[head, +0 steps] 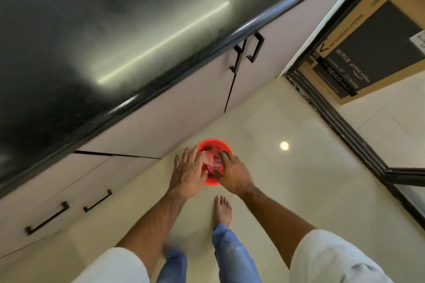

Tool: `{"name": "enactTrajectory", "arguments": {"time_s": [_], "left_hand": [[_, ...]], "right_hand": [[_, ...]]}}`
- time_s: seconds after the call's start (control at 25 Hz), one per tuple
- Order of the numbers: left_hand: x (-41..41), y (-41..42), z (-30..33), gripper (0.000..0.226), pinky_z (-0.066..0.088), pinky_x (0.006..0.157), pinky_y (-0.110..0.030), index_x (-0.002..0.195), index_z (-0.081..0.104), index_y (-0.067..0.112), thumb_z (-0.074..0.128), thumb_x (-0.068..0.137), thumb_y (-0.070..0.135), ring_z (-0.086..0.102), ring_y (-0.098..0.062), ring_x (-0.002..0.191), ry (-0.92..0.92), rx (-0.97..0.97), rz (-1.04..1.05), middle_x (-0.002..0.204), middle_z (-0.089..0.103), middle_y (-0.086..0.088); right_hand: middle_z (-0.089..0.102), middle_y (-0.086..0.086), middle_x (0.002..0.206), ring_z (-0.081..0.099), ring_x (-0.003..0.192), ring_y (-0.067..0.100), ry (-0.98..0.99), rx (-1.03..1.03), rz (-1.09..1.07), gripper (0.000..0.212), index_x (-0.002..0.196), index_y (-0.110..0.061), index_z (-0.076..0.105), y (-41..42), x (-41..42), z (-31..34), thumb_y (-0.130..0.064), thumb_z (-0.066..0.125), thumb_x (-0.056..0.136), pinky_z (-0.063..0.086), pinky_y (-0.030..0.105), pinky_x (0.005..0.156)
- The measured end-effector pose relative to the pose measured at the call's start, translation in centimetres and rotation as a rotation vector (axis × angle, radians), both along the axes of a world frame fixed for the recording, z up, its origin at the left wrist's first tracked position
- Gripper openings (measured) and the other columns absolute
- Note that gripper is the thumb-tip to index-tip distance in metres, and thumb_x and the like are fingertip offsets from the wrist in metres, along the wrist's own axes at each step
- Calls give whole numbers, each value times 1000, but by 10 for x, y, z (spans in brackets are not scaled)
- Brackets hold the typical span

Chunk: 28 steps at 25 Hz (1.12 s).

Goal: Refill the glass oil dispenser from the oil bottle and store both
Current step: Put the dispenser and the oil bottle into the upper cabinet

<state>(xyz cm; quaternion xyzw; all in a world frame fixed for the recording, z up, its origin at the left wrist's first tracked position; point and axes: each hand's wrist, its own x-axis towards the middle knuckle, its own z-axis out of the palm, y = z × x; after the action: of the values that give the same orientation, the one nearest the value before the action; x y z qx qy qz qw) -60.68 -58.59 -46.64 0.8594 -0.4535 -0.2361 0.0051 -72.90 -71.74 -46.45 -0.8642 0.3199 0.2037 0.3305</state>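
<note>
One red bucket (215, 161), four cabinet handles (255, 47)

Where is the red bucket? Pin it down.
In the head view, the red bucket stands on the floor below the cabinets, beneath both hands, ahead of the bare foot.

Cardboard box (358, 69), dark printed panel: "NETFLIX", "prime video", "YouTube", "DEVLO"; strip reads "SURROUND SYSTEM".

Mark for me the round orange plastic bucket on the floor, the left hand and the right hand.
Round orange plastic bucket (212, 182): head view, on its near outer wall.
Left hand (189, 173): head view, on the back of the hand, over the bucket's left rim.
Right hand (232, 171): head view, on the back of the hand, fingers reaching into the bucket.
</note>
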Motion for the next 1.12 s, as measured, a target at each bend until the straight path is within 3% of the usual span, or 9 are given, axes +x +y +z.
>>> {"name": "enactTrajectory", "arguments": {"time_s": [0.16, 0.32, 0.44, 0.56, 0.72, 0.96, 1.12], "left_hand": [[0, 7, 105, 71, 13, 121, -59, 158, 29, 16, 49, 96, 46, 17, -31, 155, -113, 1, -122, 168, 20, -8], [10, 28, 198, 81, 11, 121, -63, 158, 29, 14, 14, 90, 56, 15, -34, 155, -243, -62, -194, 168, 18, -12], [23, 47, 247, 81, 14, 120, -67, 156, 34, 12, 25, 90, 59, 17, -36, 154, -365, -136, -219, 166, 23, -14], [44, 63, 295, 81, 9, 119, -69, 159, 26, 14, 43, 94, 59, 5, -36, 156, -474, -175, -233, 169, 11, -13], [97, 87, 365, 82, 12, 117, -68, 159, 25, 15, 40, 94, 62, 6, -37, 156, -689, -214, -176, 169, 10, -14], [154, 127, 444, 82, 14, 119, -67, 159, 27, 16, 45, 93, 62, 7, -36, 156, -812, -315, -81, 169, 13, -11], [192, 146, 506, 84, 14, 119, -67, 157, 30, 16, 50, 91, 63, 7, -37, 156, -860, -398, 7, 168, 16, -11]], "right_hand": [[35, 9, 164, 40, 145, 34, -106, -103, 55, 74, 158, -13, 33, -1, 7, 100, -42, 59, 96, 37, 44, 115], [24, 8, 169, 32, 151, 31, -152, -220, 133, 77, 163, -15, 23, 8, 10, 188, -49, 53, 100, 29, 43, 121], [21, 8, 171, 26, 154, 28, -225, -331, 163, 80, 164, -17, 18, 20, 14, 242, -53, 52, 101, 25, 42, 123], [16, 8, 172, 18, 157, 26, -286, -417, 188, 83, 165, -16, 13, 33, 23, 283, -53, 51, 101, 17, 40, 126], [11, 7, 173, 12, 159, 26, -406, -572, 235, 87, 165, -17, 11, 47, 62, 343, -58, 50, 100, 13, 43, 128], [15, 8, 172, 16, 158, 27, -581, -714, 241, 84, 164, -18, 16, 61, 125, 436, -59, 50, 99, 21, 48, 128], [13, 5, 172, 14, 159, 26, -690, -783, 235, 84, 164, -20, 15, 70, 166, 498, -58, 52, 99, 15, 45, 130]]}}
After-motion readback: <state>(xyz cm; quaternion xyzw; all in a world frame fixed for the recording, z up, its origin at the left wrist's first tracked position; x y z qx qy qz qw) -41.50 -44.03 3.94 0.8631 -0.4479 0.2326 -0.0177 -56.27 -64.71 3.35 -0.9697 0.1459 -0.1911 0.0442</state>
